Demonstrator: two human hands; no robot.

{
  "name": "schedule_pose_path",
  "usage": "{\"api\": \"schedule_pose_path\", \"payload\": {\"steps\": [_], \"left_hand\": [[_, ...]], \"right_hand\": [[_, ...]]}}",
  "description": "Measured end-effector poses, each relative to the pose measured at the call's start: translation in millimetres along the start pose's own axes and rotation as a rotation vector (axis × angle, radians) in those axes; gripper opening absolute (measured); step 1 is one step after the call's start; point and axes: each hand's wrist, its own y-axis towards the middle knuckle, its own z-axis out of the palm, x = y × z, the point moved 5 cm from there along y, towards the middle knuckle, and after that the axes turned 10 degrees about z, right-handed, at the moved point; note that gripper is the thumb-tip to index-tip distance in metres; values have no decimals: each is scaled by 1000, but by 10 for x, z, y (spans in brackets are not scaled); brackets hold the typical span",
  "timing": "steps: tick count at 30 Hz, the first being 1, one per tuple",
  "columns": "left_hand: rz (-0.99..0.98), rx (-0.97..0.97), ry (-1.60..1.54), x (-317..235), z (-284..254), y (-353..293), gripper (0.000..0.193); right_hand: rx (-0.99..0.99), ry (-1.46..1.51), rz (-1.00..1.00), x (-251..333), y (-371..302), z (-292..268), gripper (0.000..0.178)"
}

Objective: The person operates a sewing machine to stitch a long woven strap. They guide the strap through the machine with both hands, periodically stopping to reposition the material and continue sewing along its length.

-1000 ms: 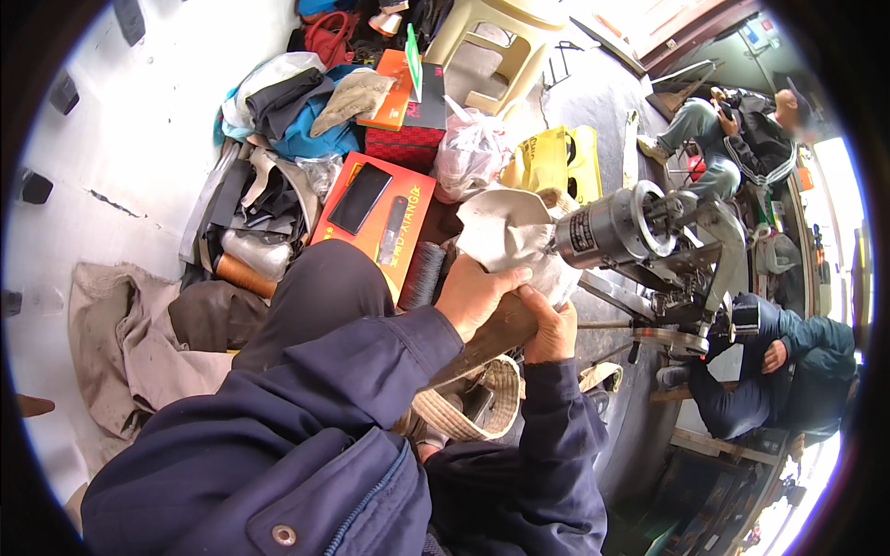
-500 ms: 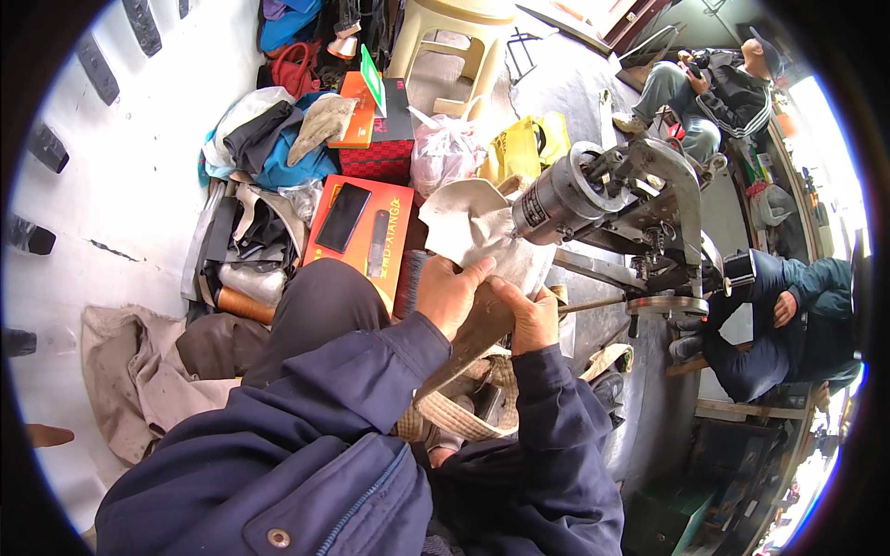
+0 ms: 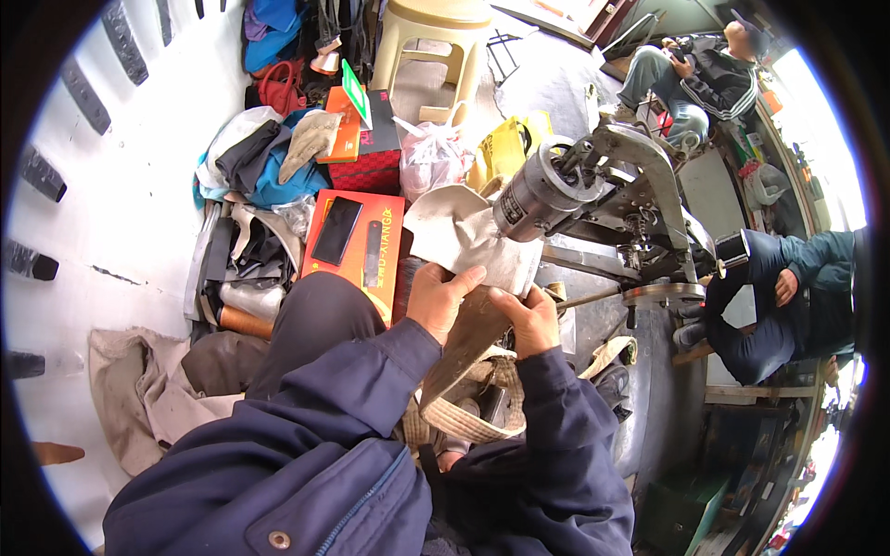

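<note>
A pale beige piece of cloth or soft leather [image 3: 451, 225] lies under the head of a metal hand-cranked sewing machine [image 3: 547, 196]. My left hand [image 3: 439, 298] pinches its near edge between thumb and fingers. Close beside it, my right hand [image 3: 528, 320] grips the same edge, the two thumbs almost meeting. From between my hands a browner flap [image 3: 466, 350] of the piece hangs toward my lap. The machine's head covers the far right part of the piece, so the needle is hidden.
A black phone [image 3: 337, 230] rests on a red box [image 3: 385, 236] to the left. Beyond are a white plastic bag [image 3: 432, 157], a yellow bag [image 3: 505, 148] and a cream stool [image 3: 436, 28]. The handwheel [image 3: 664, 295] juts right. Two people sit at the right.
The whole view has shifted slightly as my head moved. Both hands keep hold of the beige piece, and more of its brown flap shows below them.
</note>
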Motion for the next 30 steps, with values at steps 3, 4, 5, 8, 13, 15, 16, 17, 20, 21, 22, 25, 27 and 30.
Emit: {"api": "schedule_pose_path", "payload": {"steps": [3, 4, 5, 8, 13, 15, 16, 17, 20, 21, 22, 25, 27, 30], "left_hand": [[32, -11, 21, 10, -6, -10, 37], [27, -20, 35, 22, -11, -10, 37], [56, -15, 27, 18, -6, -12, 37], [86, -26, 3, 45, 5, -24, 36], [73, -49, -70, 103, 22, -23, 32], [94, -50, -58, 89, 33, -22, 30], [103, -53, -44, 79, 38, -25, 30], [101, -57, -63, 73, 47, -28, 30], [93, -64, -93, 51, 67, -35, 30], [87, -64, -98, 47, 72, -31, 30], [78, -64, -101, 47, 79, -28, 30], [82, -101, -125, 38, 90, -24, 31], [84, -104, -116, 25, 103, -23, 32], [84, -101, -98, -2, 120, -17, 33]], "right_hand": [[-34, -267, -99, 78, -127, -495, 35], [-93, -359, -99, 122, -167, -773, 36], [-179, -356, -59, 133, -224, -1084, 36], [-729, -726, -40, 257, -489, -2090, 54], [-771, -920, -25, 78, -224, -2792, 75], [-868, -1161, -21, -12, -14, -2839, 64], [-912, -1215, 77, -74, 64, -2866, 58], [-906, -1106, -27, -60, 100, -2847, 47], [-721, -606, 171, -127, 62, -2800, 33], [-654, -614, 75, -42, 22, -2687, 32], [-629, -615, 25, 23, -33, -2574, 30], [-685, -915, -474, 528, -261, -2285, 32], [-767, -864, -579, 838, -397, -2408, 23], [-964, -843, -487, 1090, -513, -2901, 15]]}}
